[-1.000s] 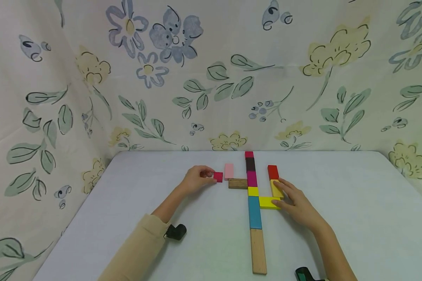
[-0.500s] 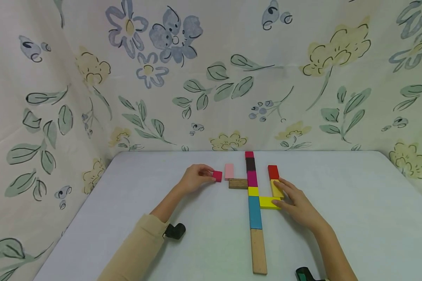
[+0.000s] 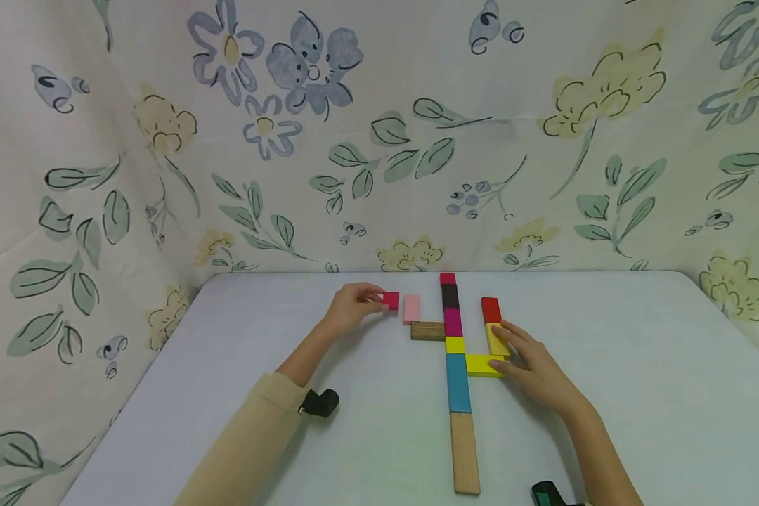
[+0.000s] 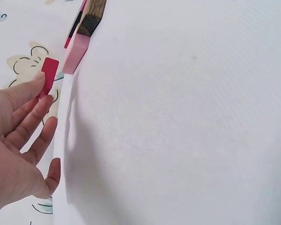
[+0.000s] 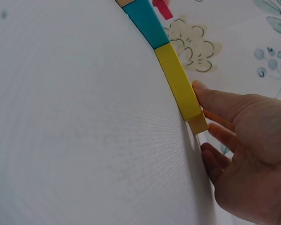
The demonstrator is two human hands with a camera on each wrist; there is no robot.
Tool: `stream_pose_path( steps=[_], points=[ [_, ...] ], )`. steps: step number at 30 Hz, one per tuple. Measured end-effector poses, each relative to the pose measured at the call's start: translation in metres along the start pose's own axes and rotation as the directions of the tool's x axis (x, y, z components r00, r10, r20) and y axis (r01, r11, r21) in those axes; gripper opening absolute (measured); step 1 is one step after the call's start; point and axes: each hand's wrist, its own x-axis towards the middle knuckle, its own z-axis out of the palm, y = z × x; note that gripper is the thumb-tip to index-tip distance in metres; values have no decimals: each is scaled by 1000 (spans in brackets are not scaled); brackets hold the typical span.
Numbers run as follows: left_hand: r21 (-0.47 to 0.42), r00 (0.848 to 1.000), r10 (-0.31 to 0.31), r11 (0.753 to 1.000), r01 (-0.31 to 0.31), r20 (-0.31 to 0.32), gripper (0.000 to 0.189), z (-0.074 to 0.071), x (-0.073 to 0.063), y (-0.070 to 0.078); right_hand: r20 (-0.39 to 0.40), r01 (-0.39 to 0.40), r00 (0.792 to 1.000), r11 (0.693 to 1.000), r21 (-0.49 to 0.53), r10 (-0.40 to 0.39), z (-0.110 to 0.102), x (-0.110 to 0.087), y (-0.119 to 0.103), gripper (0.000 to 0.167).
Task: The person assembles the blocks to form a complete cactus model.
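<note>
My left hand [image 3: 349,308] pinches a small crimson block [image 3: 391,301] between thumb and fingers, just left of a pink block [image 3: 412,309]. In the left wrist view the crimson block [image 4: 49,75] looks raised off the table. The pink block stands at the left end of a brown wooden block [image 3: 427,331]. My right hand [image 3: 534,369] rests its fingers against a yellow block [image 3: 496,339] and its thumb on a longer yellow block [image 3: 481,365]. A red block [image 3: 490,309] sits beyond them. In the right wrist view the right hand's [image 5: 246,136] fingers are loosely bent.
A line of blocks runs down the white table [image 3: 228,436]: dark brown [image 3: 450,296], magenta [image 3: 452,322], small yellow [image 3: 455,344], blue [image 3: 458,382] and plain wood [image 3: 464,453], with crimson [image 3: 447,277] at the far end. A flowered curtain [image 3: 379,140] hangs behind the table.
My left hand has carried the crimson block away toward the table's far edge, from beside the pink block's lower end to its upper end. The right hand and the other blocks stay put.
</note>
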Motion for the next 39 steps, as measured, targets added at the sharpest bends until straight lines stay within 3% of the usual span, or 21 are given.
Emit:
stream_pose_path(
  steps=[10, 21, 26, 33, 39],
  points=[
    [-26, 998, -24, 999, 22, -63, 35, 6, 18, 6, -1, -1, 1000, 1000, 4, 1, 0, 0, 0, 67],
    [0, 994, -63, 998, 63, -87, 35, 15, 42, 5, -2, 4, 1000, 1000, 5, -4, 0, 0, 2, 67],
    [-15, 991, -103, 995, 102, -85, 34, 18, 46, 5, -6, 4, 1000, 1000, 7, -4, 0, 0, 1, 67],
    [94, 983, -164, 981, 171, -80, 30, 22, 48, 3, -2, -16, 1000, 1000, 6, 16, 1, 1, 0, 68],
    [107, 984, -170, 979, 176, -60, 32, 22, 47, 3, -4, -14, 1000, 1000, 9, 14, 1, 0, 1, 67]
  ],
)
